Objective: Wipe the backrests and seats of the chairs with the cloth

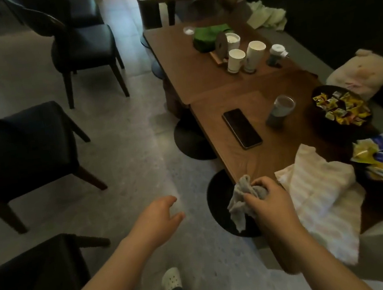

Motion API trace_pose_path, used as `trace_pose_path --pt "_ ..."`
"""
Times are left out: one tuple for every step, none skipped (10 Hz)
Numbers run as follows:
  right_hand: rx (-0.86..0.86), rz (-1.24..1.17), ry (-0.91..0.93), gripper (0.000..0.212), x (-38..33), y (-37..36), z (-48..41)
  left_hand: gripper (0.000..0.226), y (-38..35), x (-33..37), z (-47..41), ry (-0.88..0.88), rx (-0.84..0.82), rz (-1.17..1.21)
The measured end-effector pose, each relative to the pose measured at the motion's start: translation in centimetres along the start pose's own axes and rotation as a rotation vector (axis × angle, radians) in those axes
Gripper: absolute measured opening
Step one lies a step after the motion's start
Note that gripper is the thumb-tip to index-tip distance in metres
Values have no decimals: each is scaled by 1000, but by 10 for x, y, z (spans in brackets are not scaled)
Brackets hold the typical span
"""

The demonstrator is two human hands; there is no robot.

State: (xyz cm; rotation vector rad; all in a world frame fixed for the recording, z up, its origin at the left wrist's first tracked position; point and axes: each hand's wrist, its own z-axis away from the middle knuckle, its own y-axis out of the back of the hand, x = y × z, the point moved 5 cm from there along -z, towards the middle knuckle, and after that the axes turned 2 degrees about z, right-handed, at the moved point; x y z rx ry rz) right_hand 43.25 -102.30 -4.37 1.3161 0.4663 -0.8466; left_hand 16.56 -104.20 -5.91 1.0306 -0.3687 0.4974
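Wooden table [247, 157] edge | right hand [268, 198] grips grey cloth [241, 201] — probably bunched

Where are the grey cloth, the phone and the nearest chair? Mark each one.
grey cloth [238, 207]: head view, on its hanging fold.
phone [242, 128]: head view, middle of its dark screen.
nearest chair [34, 284]: head view, on its dark seat.
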Motion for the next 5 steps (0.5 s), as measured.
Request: trace_pose_path --pt "85 -17 -14 14 2 17 -27 57 8 12 -25 -11 -23 -38" --pt "134 92 -17 20 9 34 -63 57 11 28 -45 -18 -34 -55" --pt "96 184 -72 42 17 45 -103 56 14 38 -60 -7 -24 -66" --pt "-62 315 -101 71 21 43 -131 54 15 48 -67 26 17 -50" --pt "-43 339 -14 68 8 42 -140 54 12 53 -63 95 45 19"
